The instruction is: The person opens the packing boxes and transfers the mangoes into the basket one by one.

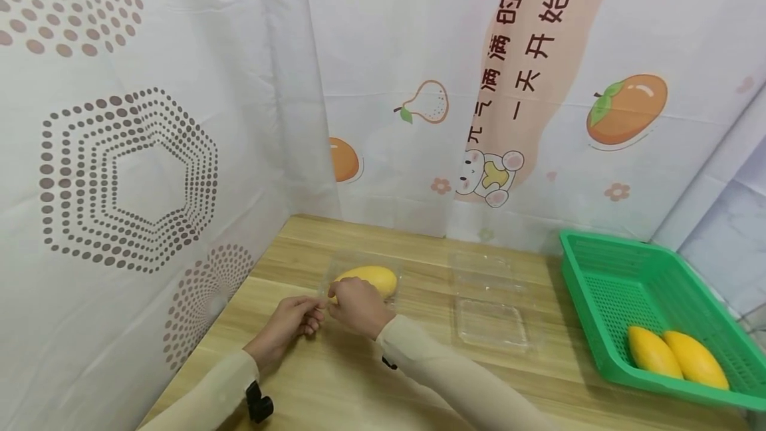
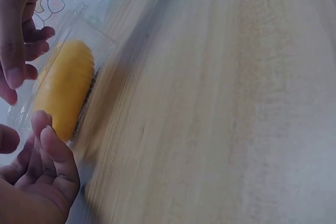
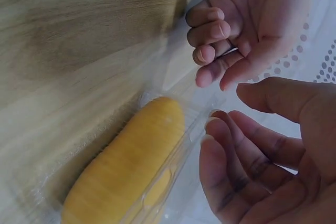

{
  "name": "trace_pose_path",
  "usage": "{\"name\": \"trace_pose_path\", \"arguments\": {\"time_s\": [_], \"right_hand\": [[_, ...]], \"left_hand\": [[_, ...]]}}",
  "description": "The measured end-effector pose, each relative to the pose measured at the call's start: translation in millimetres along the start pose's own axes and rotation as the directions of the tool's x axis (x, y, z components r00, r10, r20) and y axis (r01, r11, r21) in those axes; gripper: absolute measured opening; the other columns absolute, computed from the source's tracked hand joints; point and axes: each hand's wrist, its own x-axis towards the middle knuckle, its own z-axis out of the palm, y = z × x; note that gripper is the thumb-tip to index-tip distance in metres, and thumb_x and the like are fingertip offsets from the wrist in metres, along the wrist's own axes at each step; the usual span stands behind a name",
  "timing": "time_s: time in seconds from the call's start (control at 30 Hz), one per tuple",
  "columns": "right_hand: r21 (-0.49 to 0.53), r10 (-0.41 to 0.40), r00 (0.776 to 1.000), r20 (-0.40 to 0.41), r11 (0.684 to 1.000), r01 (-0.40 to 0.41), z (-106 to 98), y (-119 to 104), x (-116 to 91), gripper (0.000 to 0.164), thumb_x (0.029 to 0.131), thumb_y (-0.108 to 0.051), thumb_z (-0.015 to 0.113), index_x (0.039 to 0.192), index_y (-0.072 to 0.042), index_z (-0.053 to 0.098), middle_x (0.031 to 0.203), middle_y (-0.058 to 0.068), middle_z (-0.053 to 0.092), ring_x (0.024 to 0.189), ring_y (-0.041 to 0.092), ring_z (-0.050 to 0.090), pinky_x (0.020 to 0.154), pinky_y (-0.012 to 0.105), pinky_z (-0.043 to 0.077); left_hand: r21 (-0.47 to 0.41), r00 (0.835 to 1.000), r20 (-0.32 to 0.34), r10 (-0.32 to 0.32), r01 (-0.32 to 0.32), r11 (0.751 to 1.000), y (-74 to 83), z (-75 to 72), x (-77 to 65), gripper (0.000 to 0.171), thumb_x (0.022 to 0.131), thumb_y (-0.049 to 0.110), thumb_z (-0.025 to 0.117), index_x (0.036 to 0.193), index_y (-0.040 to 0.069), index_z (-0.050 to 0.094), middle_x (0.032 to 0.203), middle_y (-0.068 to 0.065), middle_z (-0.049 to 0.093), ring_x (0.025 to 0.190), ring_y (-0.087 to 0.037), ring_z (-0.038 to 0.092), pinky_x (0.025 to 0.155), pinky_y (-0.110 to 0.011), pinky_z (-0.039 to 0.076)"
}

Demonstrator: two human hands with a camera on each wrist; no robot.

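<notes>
One oval yellow mango [image 1: 378,279] lies in a clear plastic box [image 2: 98,31]; two more sit in a green plastic basket [image 1: 622,294]. Left hand [image 1: 290,322] and right hand [image 1: 358,306], fingers loosely curved, hold nothing beside it.

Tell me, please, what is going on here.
A person has both hands at a clear plastic container with one yellow mango inside: the right hand at its near side, the left hand by its near left corner. Whether either grips the plastic is unclear. To the right are an open, empty container and a green basket with two mangoes.
</notes>
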Motion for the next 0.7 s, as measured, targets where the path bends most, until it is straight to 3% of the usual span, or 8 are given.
{"name": "trace_pose_path", "arguments": {"time_s": [0.03, 0.13, 0.27, 0.47, 0.7], "right_hand": [[-0.010, -0.003, 1.000, -0.001, 1.000, 0.003, 2, 0, 1, 0.018, 0.093, -0.014, 0.076, 0.109, -0.005, 0.078, 0.095, 0.002, 0.076, 0.072, 0.007, 0.066, 0.062, 0.017, 0.053], [-0.022, 0.002, 1.000, 0.016, 1.000, -0.002, 6, -1, 3, 0.009, 0.093, -0.016, 0.076, 0.094, -0.007, 0.077, 0.084, 0.001, 0.073, 0.067, 0.009, 0.064, 0.056, 0.019, 0.051], [-0.085, 0.001, 1.000, 0.024, 0.996, 0.001, 9, -4, 8, 0.025, 0.093, -0.025, 0.079, 0.076, -0.012, 0.066, 0.066, -0.003, 0.057, 0.055, 0.008, 0.050, 0.046, 0.021, 0.042], [-0.254, -0.018, 1.000, -0.023, 0.967, 0.012, 9, -10, 10, 0.027, 0.092, -0.036, 0.080, 0.084, -0.013, 0.068, 0.073, -0.002, 0.063, 0.062, 0.012, 0.062, 0.049, 0.025, 0.050], [-0.321, -0.033, 0.999, -0.035, 0.947, 0.020, 13, -10, 15, 0.022, 0.093, -0.032, 0.080, 0.087, -0.012, 0.072, 0.076, -0.001, 0.066, 0.064, 0.011, 0.064, 0.049, 0.022, 0.051]], "left_hand": [[-0.006, 1.000, -0.006, -0.003, 0.002, 1.000, 0.0, 0.3, 0.5, 0.031, 0.109, 0.015, 0.048, 0.115, -0.010, 0.065, 0.088, -0.008, 0.068, 0.073, -0.013, 0.061, 0.063, -0.023, 0.052], [-0.014, 1.000, -0.023, -0.012, 0.011, 1.000, -0.2, 1.9, 2.0, 0.029, 0.109, 0.014, 0.049, 0.114, -0.008, 0.066, 0.089, -0.009, 0.068, 0.072, -0.013, 0.061, 0.062, -0.022, 0.052], [-0.016, 0.999, -0.041, -0.011, 0.011, 1.000, 0.1, 4.0, 3.5, 0.027, 0.109, 0.015, 0.053, 0.112, -0.007, 0.068, 0.090, -0.009, 0.068, 0.072, -0.013, 0.060, 0.061, -0.022, 0.052], [0.008, 1.000, -0.019, 0.021, -0.021, 1.000, 1.7, 6.3, 4.9, 0.031, 0.108, 0.021, 0.057, 0.113, -0.007, 0.069, 0.093, -0.008, 0.069, 0.073, -0.015, 0.059, 0.062, -0.024, 0.052], [-0.012, 0.999, -0.054, 0.004, -0.005, 1.000, 0.5, 6.5, 9.9, 0.028, 0.108, 0.018, 0.055, 0.108, -0.006, 0.069, 0.090, -0.008, 0.067, 0.073, -0.015, 0.059, 0.061, -0.025, 0.051]]}}
